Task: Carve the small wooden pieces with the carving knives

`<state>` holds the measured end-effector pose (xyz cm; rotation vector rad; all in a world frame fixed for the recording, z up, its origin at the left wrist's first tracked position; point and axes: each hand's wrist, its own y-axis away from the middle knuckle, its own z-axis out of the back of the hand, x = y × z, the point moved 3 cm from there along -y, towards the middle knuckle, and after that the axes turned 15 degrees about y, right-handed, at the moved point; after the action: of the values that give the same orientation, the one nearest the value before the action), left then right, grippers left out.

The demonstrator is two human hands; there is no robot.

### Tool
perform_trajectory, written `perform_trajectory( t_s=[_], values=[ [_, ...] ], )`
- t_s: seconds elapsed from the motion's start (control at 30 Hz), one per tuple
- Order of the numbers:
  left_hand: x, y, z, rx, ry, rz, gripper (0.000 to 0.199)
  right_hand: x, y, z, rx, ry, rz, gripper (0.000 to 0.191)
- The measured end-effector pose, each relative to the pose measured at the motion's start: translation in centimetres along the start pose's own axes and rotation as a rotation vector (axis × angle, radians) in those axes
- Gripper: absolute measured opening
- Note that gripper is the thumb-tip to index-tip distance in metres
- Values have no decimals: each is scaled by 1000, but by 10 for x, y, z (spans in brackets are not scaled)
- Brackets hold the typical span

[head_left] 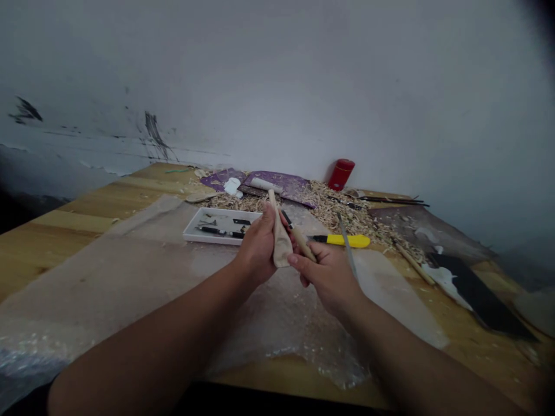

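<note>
My left hand [256, 248] is closed around a pale wooden spoon [282, 247], its narrow handle pointing up and away and its bowl nearest me. In my right hand [333, 276] is a carving tool [304, 245] with a wooden handle and a dark collar, slanting up beside the spoon. The tool's cutting tip is too dim and small to make out. My right thumb rests by the lower edge of the spoon's bowl. Just beyond the right hand lie a yellow utility knife [353, 240] and a thin grey metal rod or file [346, 240].
A white tray [189, 236] with pens and small parts sits left of my hands on plastic sheeting [130, 271]. Wood shavings [338, 211] heap along the back, near a red container [341, 174] and purple sheets [286, 182]. A black flat board [481, 294] lies at right.
</note>
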<state>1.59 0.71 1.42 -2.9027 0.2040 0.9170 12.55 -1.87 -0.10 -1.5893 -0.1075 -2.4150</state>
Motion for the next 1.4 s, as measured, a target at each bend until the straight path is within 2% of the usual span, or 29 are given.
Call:
perform_trajectory(
  t_s=[0.07, 0.17, 0.23, 0.33, 0.47, 0.7, 0.83, 1.4],
  values=[
    [1, 3, -3, 15, -9, 19, 41, -3, -1, 0, 7, -1, -11, 25],
    [4, 7, -9, 130, -72, 92, 35, -5, -3, 4, -26, -27, -4, 21],
    [5, 9, -11, 222, -159, 123, 27, -3, -4, 11, -88, -34, -4, 20],
    [4, 9, -11, 300, -335, 104, 18, 0, -4, 23, -210, -59, -16, 19],
    [4, 9, -11, 353, -501, 107, 22, 5, -4, 34, -303, -51, 4, 18],
    [7, 8, -9, 277, -509, 146, 14, 5, -3, 29, -229, -50, 15, 20],
    [7, 7, -6, 275, -515, 176, 16, 4, -3, 27, -189, -77, 48, 20],
    [5, 7, -6, 266, -551, 132, 18, 5, -3, 29, -180, -94, 97, 19]
  ],
)
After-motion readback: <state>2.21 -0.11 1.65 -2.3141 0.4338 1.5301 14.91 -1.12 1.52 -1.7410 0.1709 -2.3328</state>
